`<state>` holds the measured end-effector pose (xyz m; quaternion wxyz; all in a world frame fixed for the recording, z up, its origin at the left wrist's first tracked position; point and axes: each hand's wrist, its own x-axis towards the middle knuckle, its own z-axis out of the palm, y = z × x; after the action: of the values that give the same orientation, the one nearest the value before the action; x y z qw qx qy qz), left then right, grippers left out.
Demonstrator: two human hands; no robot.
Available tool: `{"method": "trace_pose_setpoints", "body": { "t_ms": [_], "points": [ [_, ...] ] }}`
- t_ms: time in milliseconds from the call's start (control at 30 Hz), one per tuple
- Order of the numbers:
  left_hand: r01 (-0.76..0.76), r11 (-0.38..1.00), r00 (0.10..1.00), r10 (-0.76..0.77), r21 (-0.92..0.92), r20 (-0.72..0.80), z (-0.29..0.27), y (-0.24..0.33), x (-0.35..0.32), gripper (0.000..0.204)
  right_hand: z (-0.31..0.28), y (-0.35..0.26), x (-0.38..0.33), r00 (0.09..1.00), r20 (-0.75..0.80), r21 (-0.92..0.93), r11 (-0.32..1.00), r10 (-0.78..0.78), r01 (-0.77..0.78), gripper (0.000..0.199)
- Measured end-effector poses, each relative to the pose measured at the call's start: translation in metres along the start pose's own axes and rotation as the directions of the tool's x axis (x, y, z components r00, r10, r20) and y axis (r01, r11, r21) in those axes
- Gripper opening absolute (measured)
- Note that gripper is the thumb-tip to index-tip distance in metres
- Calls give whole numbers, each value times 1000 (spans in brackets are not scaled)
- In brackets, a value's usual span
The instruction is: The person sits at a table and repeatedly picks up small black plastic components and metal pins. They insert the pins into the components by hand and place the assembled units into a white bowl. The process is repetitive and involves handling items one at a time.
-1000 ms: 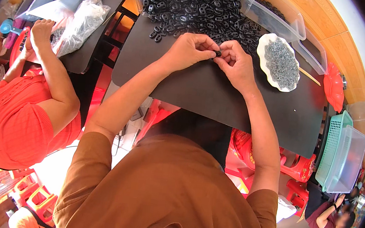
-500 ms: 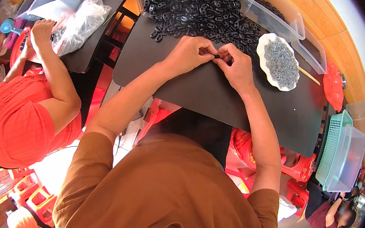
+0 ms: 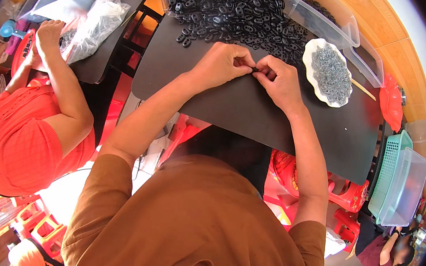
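Dark work table (image 3: 257, 117), heap of black oval parts (image 3: 232, 9) at far edge, white dish of grey bits (image 3: 330, 73) right. Left hand (image 3: 223, 66), right hand (image 3: 279, 83) fingertips meeting, pinched on small black part (image 3: 255, 70) between them.

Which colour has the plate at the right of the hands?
White, holding small grey metal parts; the head view shows the plate.

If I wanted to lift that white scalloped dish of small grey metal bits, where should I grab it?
Probably by the bare rim of the white scalloped dish, on its near-left edge, coming from the open black tabletop. The dish is shallow and heaped, so keep it level. Its far side crowds a clear plastic tub.
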<state>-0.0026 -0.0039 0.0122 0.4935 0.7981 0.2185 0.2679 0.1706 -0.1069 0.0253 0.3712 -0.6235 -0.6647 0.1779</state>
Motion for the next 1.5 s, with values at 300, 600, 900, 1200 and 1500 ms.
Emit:
{"method": "trace_pose_setpoints", "body": {
  "t_ms": [300, 600, 900, 1200, 1500],
  "points": [
    [-35, 999, 999, 35, 12, -1, 0, 2, -2, 7, 1, 2, -1, 996, -25, 16, 996, -87, 87, 15],
    [-75, 996, 997, 75, 38, 2, 1, -4, -1, 5, 5, 2, -1, 995, -62, 63, 995, -74, 78, 13],
    [-158, 985, 987, 157, 73, 22, 0, -4, 1, 4, 6, 0, -2, 981, -97, -18, 986, -165, 164, 9],
    [-106, 991, 994, 104, 78, 35, -1, -1, 1, 6, 4, 4, -1, 991, -103, 42, 995, -91, 95, 10],
    [-60, 998, 998, 60, -3, -36, 0, 2, 2, 16, -52, 15, 30, 982, 87, 281, 941, 170, -188, 15]
  ]
}}
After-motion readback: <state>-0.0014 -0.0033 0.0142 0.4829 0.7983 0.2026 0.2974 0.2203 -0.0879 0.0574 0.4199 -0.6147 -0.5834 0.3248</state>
